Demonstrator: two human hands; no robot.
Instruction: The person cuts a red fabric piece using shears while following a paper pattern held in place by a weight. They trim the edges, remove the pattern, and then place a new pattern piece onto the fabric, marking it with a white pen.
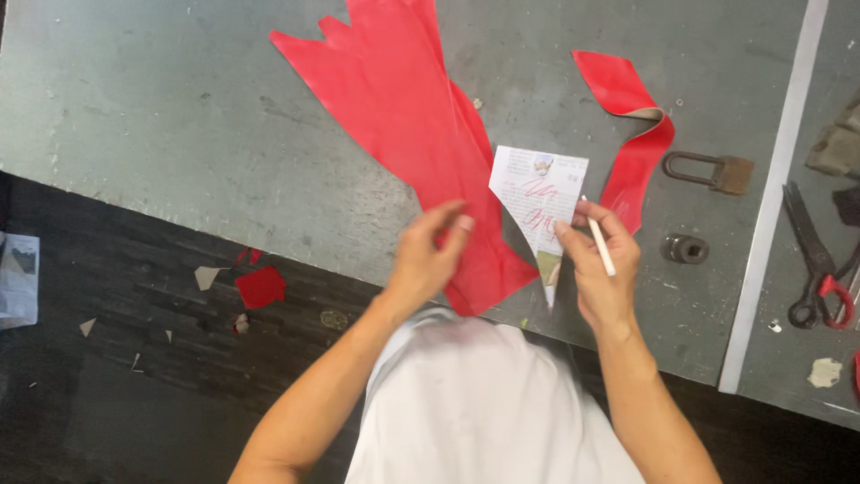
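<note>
A large red sheet (403,99) with a jagged top lies on the grey metal table (179,116), its lower end hanging over the near edge. My left hand (428,255) pinches that lower part, fingers bent on the red material. My right hand (602,269) holds a white pointed paper piece (536,193) with red scribbles over the sheet's right edge, and a thin white stick (598,237) lies between its fingers.
A curled red strip (632,134) lies right of the paper, with a padlock (712,170) and a small metal socket (685,248) beside it. Scissors with red handles (820,269) rest past a pale table strip (775,197). Red and paper scraps (260,285) litter the dark floor.
</note>
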